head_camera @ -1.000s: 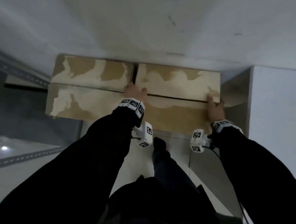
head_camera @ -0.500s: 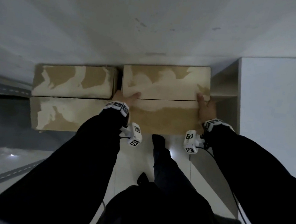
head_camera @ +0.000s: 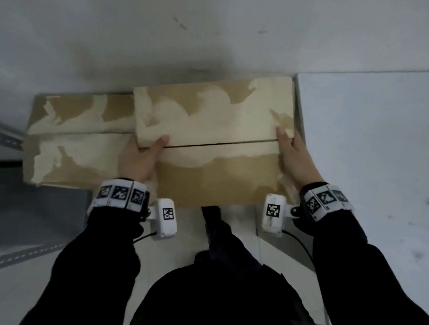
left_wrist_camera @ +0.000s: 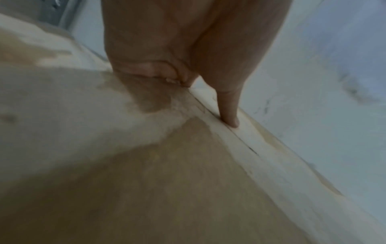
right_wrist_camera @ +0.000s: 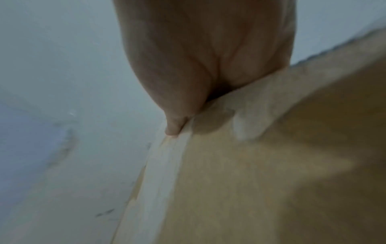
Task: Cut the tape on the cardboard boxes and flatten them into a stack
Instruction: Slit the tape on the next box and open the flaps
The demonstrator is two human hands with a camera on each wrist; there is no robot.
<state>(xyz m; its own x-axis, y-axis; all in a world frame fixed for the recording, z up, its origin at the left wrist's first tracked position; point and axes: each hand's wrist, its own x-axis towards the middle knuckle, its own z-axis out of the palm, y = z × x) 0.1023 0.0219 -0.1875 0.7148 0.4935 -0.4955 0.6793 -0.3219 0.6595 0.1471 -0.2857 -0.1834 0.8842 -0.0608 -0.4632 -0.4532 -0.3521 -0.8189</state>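
The left hand grips the left end of the nearer cardboard box: its thumb lies on top, at the slit between the two top flaps, while the other fingers curl down over the box's edge. The right hand holds the opposite, right end, thumb laid on the top face close to the slit, the palm pressed along the side; how its remaining fingers sit cannot be told from any view. This box fills the middle of the head view, its brown top blotched with pale patches where the surface layer is torn, and the dark slit runs straight from one thumb to the other. A second box with the same torn surface lies to the left of centre, partly covered by the held box, whose left end overlaps it. Both wrists carry white bands with black-and-white markers, and black sleeves fill the lower part of the frame. Behind the boxes a pale wall takes up the top of the frame, and a pale scuffed surface stands at the right.
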